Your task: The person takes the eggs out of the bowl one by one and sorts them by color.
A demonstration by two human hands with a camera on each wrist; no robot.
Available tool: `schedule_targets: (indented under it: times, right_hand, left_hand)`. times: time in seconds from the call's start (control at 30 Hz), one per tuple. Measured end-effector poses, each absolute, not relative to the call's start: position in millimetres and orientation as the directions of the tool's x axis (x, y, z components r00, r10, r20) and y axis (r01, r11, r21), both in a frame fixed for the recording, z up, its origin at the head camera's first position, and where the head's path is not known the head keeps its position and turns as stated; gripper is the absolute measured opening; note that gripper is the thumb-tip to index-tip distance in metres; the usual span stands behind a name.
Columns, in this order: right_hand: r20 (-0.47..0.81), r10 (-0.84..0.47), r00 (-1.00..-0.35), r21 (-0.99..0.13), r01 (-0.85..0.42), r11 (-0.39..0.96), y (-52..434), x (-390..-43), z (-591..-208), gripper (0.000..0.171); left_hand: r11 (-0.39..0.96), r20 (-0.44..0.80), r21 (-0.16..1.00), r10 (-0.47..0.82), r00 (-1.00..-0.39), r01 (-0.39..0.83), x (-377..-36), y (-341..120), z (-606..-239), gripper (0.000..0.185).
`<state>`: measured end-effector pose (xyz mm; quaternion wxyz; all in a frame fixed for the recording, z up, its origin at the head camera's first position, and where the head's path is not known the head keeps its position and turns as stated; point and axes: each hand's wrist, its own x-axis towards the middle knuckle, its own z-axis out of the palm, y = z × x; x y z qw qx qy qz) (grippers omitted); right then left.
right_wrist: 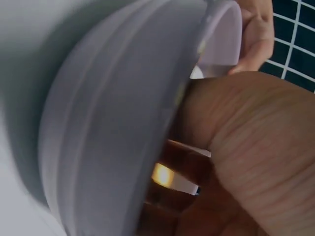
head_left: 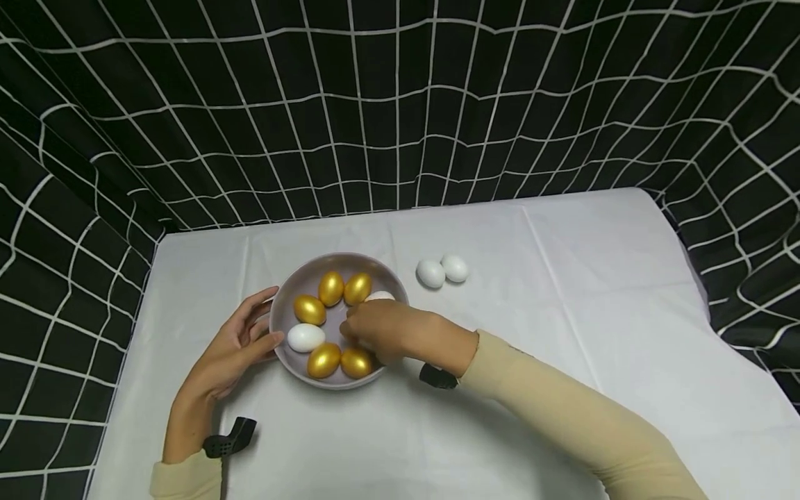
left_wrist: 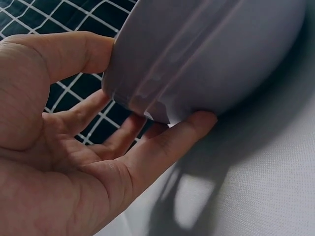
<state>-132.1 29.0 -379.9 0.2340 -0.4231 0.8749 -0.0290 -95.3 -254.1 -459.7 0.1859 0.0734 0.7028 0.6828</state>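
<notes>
A mauve bowl [head_left: 284, 361] stands on the white cloth with several golden eggs [head_left: 324, 360] around its inside. One white egg [head_left: 306, 338] lies at its left wall, and another white egg [head_left: 379, 296] shows partly behind my right hand. My left hand [head_left: 234, 347] holds the bowl's left side, thumb at the rim and fingers spread along the outer wall. My right hand [head_left: 384, 330] reaches over the right rim into the bowl, fingers bent downward among the eggs. Gold shows between its fingers in the right wrist view; I cannot tell whether they grip an egg.
Two white eggs, a left one [head_left: 431, 273] and a right one [head_left: 455, 268], lie side by side on the cloth beyond the bowl's right edge. Dark panels with white netting [head_left: 400, 125] border the table [head_left: 594, 278] at the back and sides.
</notes>
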Motion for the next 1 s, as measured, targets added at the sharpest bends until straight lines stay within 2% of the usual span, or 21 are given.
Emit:
schedule_targets:
  times: [0.43,0.7,1.0]
  right_hand:
    - [-0.326,-0.805,-0.496,-0.347,-0.73,0.589,40,-142,-383,0.024]
    - [-0.243,-0.793,-0.559,-0.475,-0.644,0.6,59,-142,-386,0.043]
    - [-0.05,-0.772,-0.633,-0.635,-0.576,0.514,83,-144,-385,0.045]
  left_hand:
    - [0.056,-0.172,0.985,0.352,-0.92,-0.163,-96,-255,-459,0.077]
    - [0.057,-0.162,0.987,0.35,-0.922,-0.152,-95,-254,-460,0.077]
    - [0.069,-0.17,0.985,0.344,-0.923,-0.156,-97,-254,-460,0.078]
